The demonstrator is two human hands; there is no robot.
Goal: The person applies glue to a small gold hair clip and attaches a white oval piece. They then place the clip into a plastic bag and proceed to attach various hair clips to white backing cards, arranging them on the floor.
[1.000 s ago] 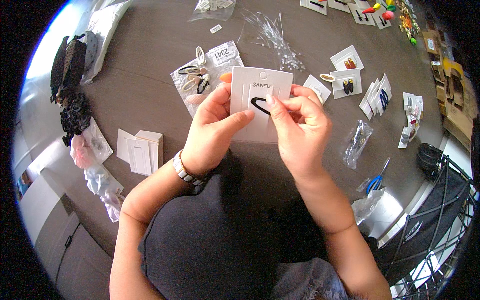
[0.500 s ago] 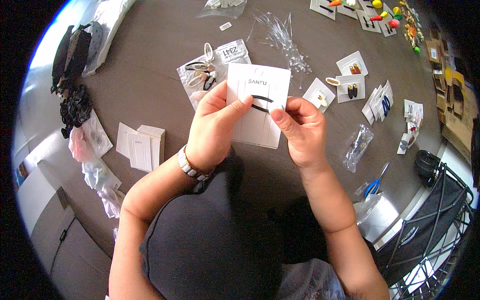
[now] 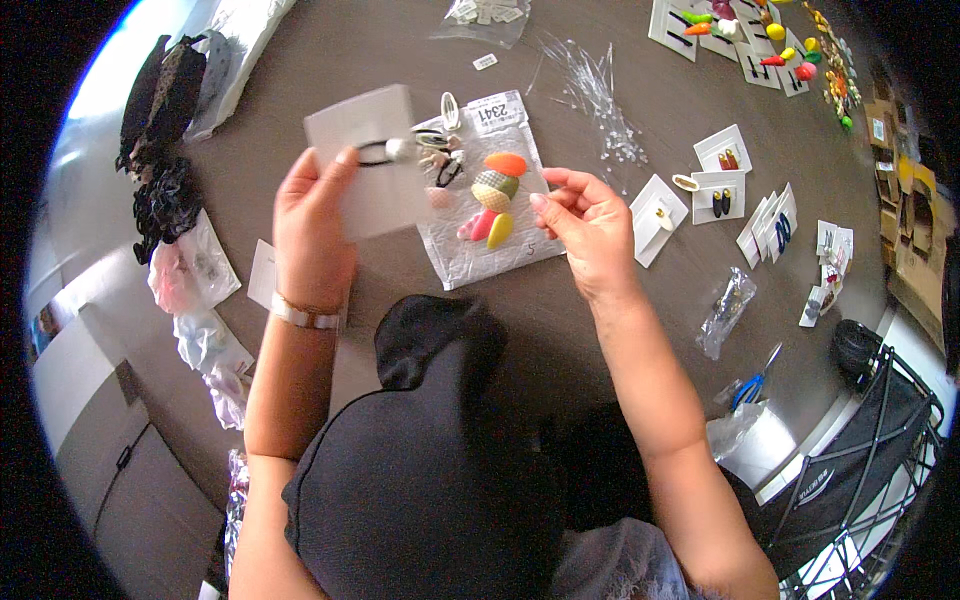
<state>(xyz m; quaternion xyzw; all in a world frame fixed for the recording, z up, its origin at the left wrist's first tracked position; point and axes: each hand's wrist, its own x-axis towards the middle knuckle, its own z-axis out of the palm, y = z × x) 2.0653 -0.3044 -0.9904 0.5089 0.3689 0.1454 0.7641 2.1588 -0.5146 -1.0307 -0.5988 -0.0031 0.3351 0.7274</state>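
Observation:
My left hand (image 3: 315, 225) grips a white card (image 3: 385, 205) between thumb and fingers, tilted and slightly blurred. A black hair clip (image 3: 374, 153) with a whitish blob at its right end sits across the card. My right hand (image 3: 595, 235) is beside the right edge of a pale plastic bag (image 3: 450, 265), thumb and forefinger apart, with nothing visible between them. On the bag lie several padded hair clips (image 3: 495, 192) in orange, checked grey, olive, yellow and pink. Other black and cream clips (image 3: 437, 150) lie there too, partly covered by the card.
Carded clips (image 3: 715, 190) and a small clear packet (image 3: 726, 312) lie to the right, near blue-handled scissors (image 3: 748, 390). Clear plastic fasteners (image 3: 595, 95) spread at the back. Dark scrunchies (image 3: 165, 215) and bagged pale ones (image 3: 200, 340) line the left edge.
My left hand has carried the card with the clip leftward, uncovering the coloured clips on the bag. My right hand has let go of the card and moved slightly left.

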